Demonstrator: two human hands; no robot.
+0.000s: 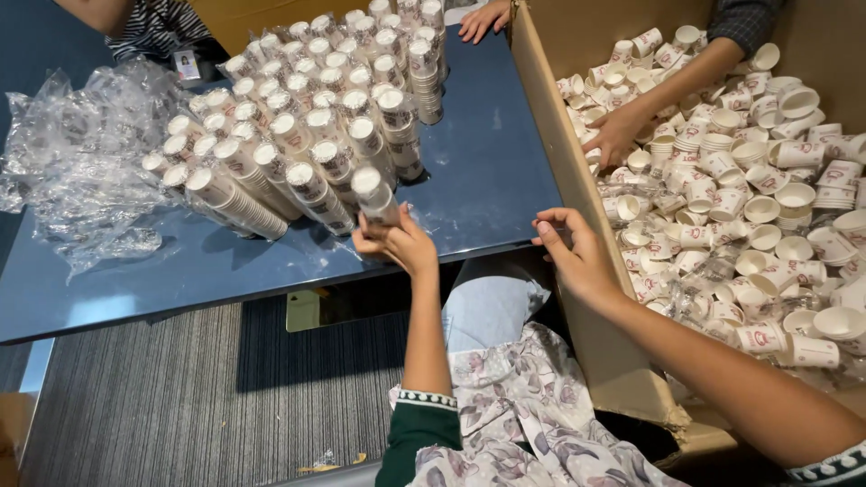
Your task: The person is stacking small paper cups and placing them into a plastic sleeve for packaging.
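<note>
A blue table (487,171) fills the middle of the view, and hard against its right edge stands a big cardboard box (577,198) with its tall flap rising above the tabletop. Inside the box lies a deep jumble of loose white paper cups (767,207), some upright, some on their sides, with bits of clear wrap among them. On the table's far-left half stands a crowd of stacked cup columns (307,108), packed close together and leaning this way and that, reaching from the far edge almost to the near one. Beside them, at the left edge, a heap of crumpled clear plastic wrap (81,162) spills over the tabletop. At the near edge the person's left hand (401,243) is closed around the base of one cup stack (374,198), which touches the front row of columns and tilts slightly away. The right hand (573,257) rests on the top of the box flap, fingers curled over the cardboard, holding no cup. A co-worker's hand (618,131) reaches into the box from the far side, down among the loose cups, and another hand (483,20) lies on the table's far edge. Grey striped carpet (180,397) shows under the table.
</note>
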